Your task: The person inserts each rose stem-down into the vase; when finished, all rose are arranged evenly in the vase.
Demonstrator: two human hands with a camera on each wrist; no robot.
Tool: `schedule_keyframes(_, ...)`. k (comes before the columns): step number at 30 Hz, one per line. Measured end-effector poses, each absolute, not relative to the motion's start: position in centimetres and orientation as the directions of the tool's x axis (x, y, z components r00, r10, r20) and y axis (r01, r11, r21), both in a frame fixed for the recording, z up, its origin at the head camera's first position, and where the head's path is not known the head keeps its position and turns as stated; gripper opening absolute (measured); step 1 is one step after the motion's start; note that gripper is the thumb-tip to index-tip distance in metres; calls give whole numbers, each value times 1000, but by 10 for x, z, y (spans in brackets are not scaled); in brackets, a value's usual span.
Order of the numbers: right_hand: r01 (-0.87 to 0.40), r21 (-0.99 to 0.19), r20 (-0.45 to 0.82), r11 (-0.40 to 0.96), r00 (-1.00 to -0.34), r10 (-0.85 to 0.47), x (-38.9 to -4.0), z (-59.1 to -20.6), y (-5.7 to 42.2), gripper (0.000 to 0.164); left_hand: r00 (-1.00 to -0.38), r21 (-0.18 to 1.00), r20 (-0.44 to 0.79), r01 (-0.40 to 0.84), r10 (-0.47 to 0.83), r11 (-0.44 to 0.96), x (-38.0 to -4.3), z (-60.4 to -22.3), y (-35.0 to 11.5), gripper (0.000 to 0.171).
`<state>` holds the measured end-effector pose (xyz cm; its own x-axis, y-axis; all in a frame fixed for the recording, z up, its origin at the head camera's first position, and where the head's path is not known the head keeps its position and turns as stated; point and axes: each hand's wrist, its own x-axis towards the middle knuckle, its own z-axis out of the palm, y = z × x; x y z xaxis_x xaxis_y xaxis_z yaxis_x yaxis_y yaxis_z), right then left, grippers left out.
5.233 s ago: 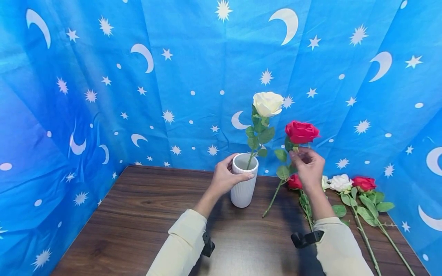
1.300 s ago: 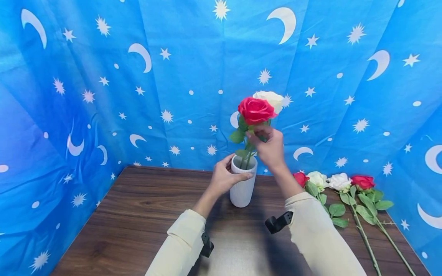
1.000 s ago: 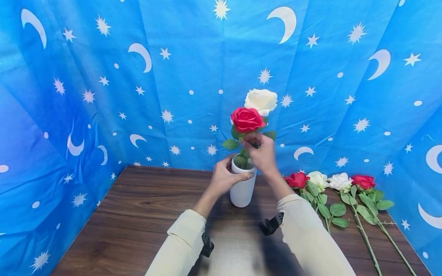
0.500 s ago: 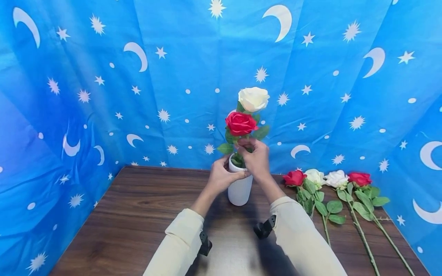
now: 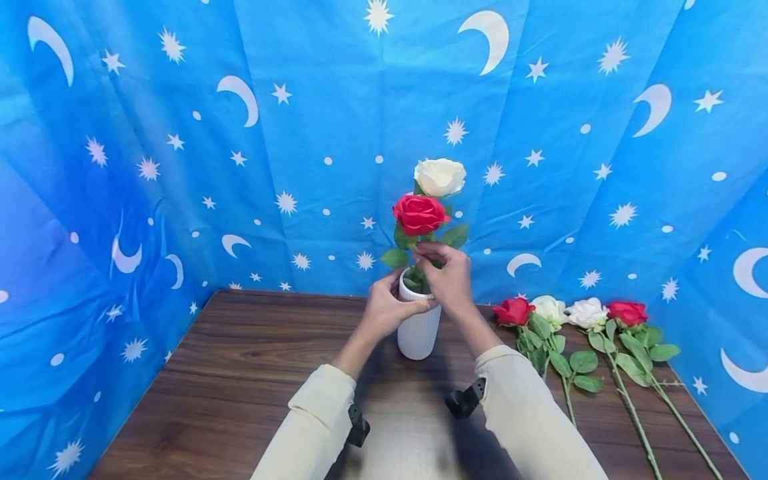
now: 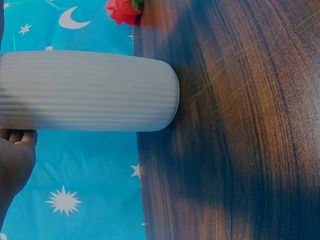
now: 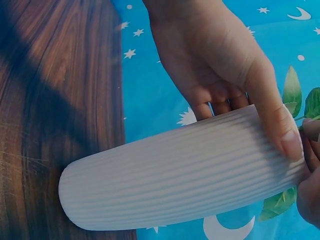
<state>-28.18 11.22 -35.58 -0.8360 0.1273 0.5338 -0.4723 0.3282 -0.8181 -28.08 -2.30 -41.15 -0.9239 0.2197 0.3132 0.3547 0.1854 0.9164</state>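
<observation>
The white ribbed vase stands upright on the table. My left hand grips it near the rim, thumb across the front; the right wrist view also shows that left hand around the vase. My right hand pinches a red rose just below its bloom, close above the rim. The rose's lower leaves sit in the vase mouth, and its stem end is hidden inside. Behind it, a taller white rose rises from the same vase.
To the right on the brown wooden table lie a red rose, a cream rose, a white rose and another red rose. A blue moon-and-star cloth hangs close behind the table's far edge.
My right hand has brought the red rose from the vase's right side into its mouth, then lower. The white rose has shifted left. My left hand stays on the vase.
</observation>
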Motion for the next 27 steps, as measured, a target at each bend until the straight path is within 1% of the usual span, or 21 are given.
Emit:
schedule_keyframes(7,-463,-821,525,335,-843,121,-277,-353,115,19,-929,911,304,348,210,221,-281,-412,-23,62)
schedule_keyframes(12,-464,-821,520,333,-849,97,-273,-350,117,19,-938,912,283,328,201,246,-279,-410,-24,65)
schedule_keyframes(18,-497,-824,532,272,-844,72,-270,-348,127,19,-941,916,270,316,202,245,-279,-411,-24,66)
schedule_keyframes(23,-508,-824,534,249,-844,48,-264,-351,139,22,-942,921,266,311,206,236,-278,-411,-24,68)
schedule_keyframes(27,-494,-841,519,223,-852,69,-257,-353,149,24,-947,928,254,296,196,228,-277,-410,-23,69)
